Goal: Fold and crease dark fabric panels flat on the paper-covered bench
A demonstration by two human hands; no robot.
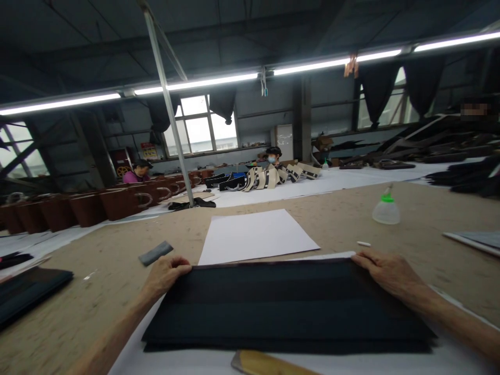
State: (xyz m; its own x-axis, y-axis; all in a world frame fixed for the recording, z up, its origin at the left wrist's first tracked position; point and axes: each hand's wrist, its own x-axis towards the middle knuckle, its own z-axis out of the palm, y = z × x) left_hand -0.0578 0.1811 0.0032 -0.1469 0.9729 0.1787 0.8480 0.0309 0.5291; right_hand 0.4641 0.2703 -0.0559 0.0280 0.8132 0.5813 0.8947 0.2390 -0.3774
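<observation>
Two-handed grip on a stack of dark sheet panels (289, 307). The far left corner is pinched by the left hand (170, 273) and the far right corner by the right hand (385, 268), thumbs and fingers closed in each grip; how many layers are caught cannot be told. The far edge is thus presumably kept straight and the layers even. The stack is held over white paper (130, 346), toward the near edge of the desk (332, 219), probably as a clean backing. A yellowish tool (273, 363) is cut off by the frame on the near side. Beyond the stack, a white sheet (258, 237) is laid toward the desk's far edge. A grey strip (155, 253) lies to its left; a white stick (363, 244) and a green-capped squeeze bottle (386, 211) are placed to its right, seemingly within reach yet apart from the panels.
</observation>
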